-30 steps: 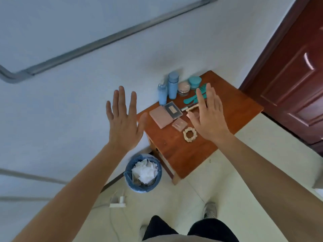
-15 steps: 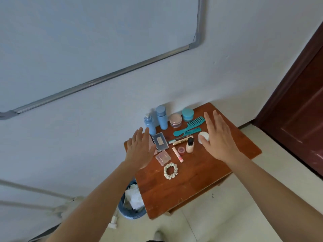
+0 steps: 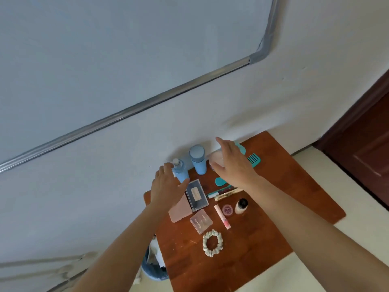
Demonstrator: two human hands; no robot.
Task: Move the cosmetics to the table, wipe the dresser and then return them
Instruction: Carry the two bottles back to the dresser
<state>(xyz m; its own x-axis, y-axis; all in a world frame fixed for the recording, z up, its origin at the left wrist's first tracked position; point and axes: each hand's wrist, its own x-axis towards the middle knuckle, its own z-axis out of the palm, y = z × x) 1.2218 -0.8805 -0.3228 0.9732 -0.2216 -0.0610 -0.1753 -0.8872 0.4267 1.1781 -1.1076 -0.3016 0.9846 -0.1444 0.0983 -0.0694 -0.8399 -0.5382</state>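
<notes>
Progress: barely begun, by my read. Every cosmetic sits on the bench (image 3: 294, 197) (wooden top, presumably the dresser). Nothing lifted, no cloth in view, destination table not in shot. All 3 stages left: clear, wipe, return.

Hands: apart from each other, fingers spread, holding nothing. L hand (image 3: 168, 186) is cupped open round the blue pump bottle (image 3: 180, 172), just left of the tall blue bottle (image 3: 197, 163); can't tell if it's touching. R hand (image 3: 231, 165) hovers flat just right of the tall blue bottle, partly covering a pink-lidded jar (image 3: 215, 160) & a teal jar (image 3: 242, 149). Back row looks like the first pick.

Other items, placed vs the tall blue bottle:
- teal comb (image 3: 253, 160): further right, past R hand
- dark palette (image 3: 196, 196): directly in front
- pink case (image 3: 179, 210): front-left, under L wrist
- gold tube (image 3: 226, 194), black-capped foundation bottle (image 3: 241, 206), small pink pot (image 3: 227, 209), pink lip tube (image 3: 222, 217): front-right
- clear case (image 3: 201, 221), then scrunchie (image 3: 212, 243): well in front, nearest the person

Around: whiteboard (image 3: 105, 60) on the wall above; blue bin (image 3: 154, 268) on the floor, well to the front-left; dark red door (image 3: 368, 144) far right.

In the way: the 2 upright bottles stand close together, so grabbing 1 could tip the other. Lots of small loose bits = prob several trips.
</notes>
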